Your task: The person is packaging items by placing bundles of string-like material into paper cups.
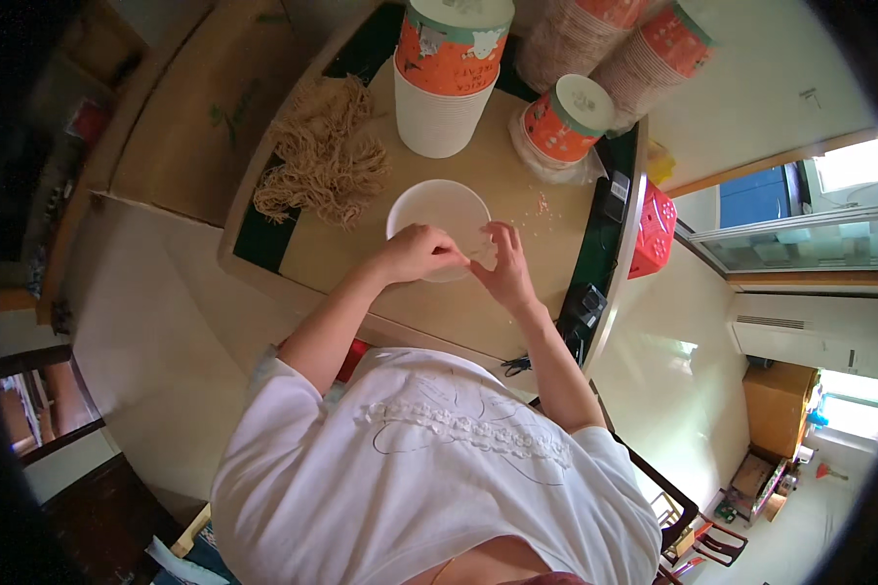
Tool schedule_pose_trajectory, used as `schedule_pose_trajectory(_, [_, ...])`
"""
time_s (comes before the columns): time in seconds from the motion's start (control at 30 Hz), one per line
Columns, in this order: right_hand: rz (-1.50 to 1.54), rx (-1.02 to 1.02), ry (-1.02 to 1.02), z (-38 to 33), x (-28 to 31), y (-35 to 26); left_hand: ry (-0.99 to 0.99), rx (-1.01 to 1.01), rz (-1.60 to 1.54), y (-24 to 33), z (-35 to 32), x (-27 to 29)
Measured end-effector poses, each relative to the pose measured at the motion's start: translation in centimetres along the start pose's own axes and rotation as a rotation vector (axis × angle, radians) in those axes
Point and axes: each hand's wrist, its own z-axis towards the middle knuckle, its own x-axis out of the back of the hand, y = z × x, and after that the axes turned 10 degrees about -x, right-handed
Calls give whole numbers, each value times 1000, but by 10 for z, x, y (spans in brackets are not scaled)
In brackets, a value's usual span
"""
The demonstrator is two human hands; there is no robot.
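A white paper tub (439,200) stands on the table with its round mouth up. My left hand (419,255) is at its near rim, with the fingertips pinched together; whatever they hold is too small to make out. Beside it, my right hand (505,273) reaches over the tub's right side, thumb tip close to the left fingertips. Its other fingers curve upward, apart from the thumb. A loose heap of tan twine (327,156) lies left of the tub. Behind the tub rises a tall stack of white tubs (442,122), topped by orange-and-green printed ones (449,58).
A shorter orange-and-green tub (561,127) sits in clear plastic at the right, before wrapped tub stacks (654,58). Small pale bits (541,207) are scattered on the tabletop (527,263). Black devices (583,307) line the right edge. A red plastic stool (656,234) stands beyond.
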Motion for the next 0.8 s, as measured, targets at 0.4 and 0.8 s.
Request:
schedule_pose_trajectory(0.4, [8, -185, -147, -19, -4, 11, 266, 120, -669, -62, 47, -41])
schedule_pose_trajectory(0.8, [-13, -257, -164, -37, 9, 17, 581, 116, -574, -1, 32, -19])
